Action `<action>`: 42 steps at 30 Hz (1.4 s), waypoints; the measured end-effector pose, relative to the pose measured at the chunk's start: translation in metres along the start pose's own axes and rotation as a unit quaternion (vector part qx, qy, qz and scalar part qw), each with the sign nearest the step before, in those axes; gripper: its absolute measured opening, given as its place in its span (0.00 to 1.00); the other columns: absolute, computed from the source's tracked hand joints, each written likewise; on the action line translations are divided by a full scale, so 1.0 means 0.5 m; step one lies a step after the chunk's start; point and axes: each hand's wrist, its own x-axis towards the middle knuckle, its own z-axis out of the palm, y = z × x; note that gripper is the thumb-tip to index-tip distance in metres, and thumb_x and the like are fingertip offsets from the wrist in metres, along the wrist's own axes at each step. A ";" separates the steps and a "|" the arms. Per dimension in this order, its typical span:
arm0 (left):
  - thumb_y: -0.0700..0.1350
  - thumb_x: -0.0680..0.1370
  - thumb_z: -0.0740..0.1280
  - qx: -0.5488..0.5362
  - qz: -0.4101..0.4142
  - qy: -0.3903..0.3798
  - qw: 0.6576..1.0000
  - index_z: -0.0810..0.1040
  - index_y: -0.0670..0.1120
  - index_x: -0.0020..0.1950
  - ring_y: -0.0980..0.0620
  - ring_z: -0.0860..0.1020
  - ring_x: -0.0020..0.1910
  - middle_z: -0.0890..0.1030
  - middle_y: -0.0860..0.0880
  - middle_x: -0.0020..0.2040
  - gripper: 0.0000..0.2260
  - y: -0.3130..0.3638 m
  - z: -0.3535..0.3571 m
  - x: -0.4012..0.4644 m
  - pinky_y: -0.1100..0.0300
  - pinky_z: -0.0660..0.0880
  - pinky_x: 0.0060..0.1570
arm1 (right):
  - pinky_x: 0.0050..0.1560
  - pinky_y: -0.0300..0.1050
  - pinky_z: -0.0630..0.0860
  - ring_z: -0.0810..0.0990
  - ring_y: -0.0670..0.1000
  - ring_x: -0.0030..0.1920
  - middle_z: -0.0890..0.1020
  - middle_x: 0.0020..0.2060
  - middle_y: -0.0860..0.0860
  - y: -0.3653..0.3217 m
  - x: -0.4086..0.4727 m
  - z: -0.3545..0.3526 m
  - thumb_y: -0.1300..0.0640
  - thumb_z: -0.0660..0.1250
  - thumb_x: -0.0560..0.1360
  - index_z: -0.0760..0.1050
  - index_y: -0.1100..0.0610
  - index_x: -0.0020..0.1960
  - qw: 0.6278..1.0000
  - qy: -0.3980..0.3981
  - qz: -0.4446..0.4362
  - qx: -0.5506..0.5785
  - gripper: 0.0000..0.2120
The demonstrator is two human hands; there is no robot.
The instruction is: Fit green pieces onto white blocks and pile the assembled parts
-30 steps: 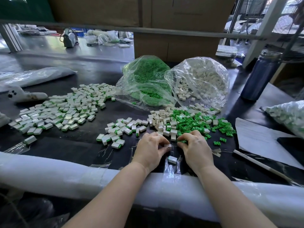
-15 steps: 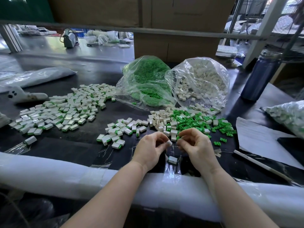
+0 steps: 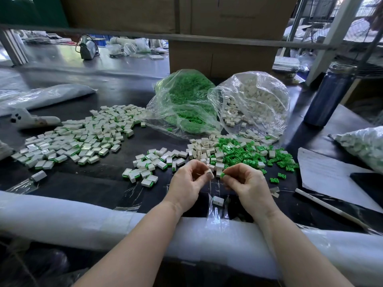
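Observation:
My left hand (image 3: 187, 183) pinches a small white block (image 3: 209, 174) at its fingertips. My right hand (image 3: 246, 184) pinches a green piece (image 3: 222, 175) a short gap to the right of that block. Both hands hover above the dark table near its front edge. Just behind them lies a mixed heap of loose white blocks (image 3: 204, 149) and green pieces (image 3: 244, 156). A small pile of assembled parts (image 3: 149, 165) lies to the left of my hands, and a larger spread of assembled parts (image 3: 78, 137) sits farther left. One white block (image 3: 218, 200) lies below my hands.
Two clear bags stand at the back, one of green pieces (image 3: 184, 104) and one of white blocks (image 3: 255, 102). A dark blue bottle (image 3: 329, 96) stands at the right, with a paper sheet (image 3: 329, 175) and another bag (image 3: 364, 146). White foam padding (image 3: 83, 220) lines the front edge.
Both hands have lifted off the table from the heap's edge. The left now holds a white block and the right a green piece, raised and turned toward each other.

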 end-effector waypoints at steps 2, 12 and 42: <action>0.40 0.75 0.68 -0.023 -0.001 -0.006 1.000 0.78 0.53 0.47 0.65 0.75 0.37 0.78 0.54 0.39 0.07 -0.001 -0.002 -0.001 0.71 0.73 0.45 | 0.43 0.40 0.79 0.79 0.45 0.38 0.81 0.35 0.49 -0.001 0.000 0.000 0.67 0.70 0.71 0.77 0.54 0.39 1.000 -0.011 -0.006 -0.017 0.09; 0.42 0.76 0.68 -0.047 -0.022 -0.034 0.998 0.76 0.49 0.44 0.52 0.82 0.43 0.83 0.51 0.38 0.02 -0.001 0.005 0.002 0.63 0.76 0.50 | 0.39 0.36 0.76 0.80 0.43 0.36 0.82 0.33 0.47 0.000 0.000 -0.001 0.67 0.70 0.71 0.79 0.52 0.38 1.000 -0.007 -0.016 0.002 0.11; 0.35 0.74 0.68 0.038 0.025 -0.059 0.997 0.83 0.40 0.47 0.56 0.78 0.43 0.81 0.49 0.41 0.05 0.011 0.010 -0.006 0.65 0.74 0.52 | 0.37 0.33 0.74 0.77 0.40 0.32 0.79 0.31 0.47 -0.009 -0.003 -0.003 0.74 0.70 0.67 0.75 0.56 0.36 0.998 -0.056 -0.017 -0.007 0.14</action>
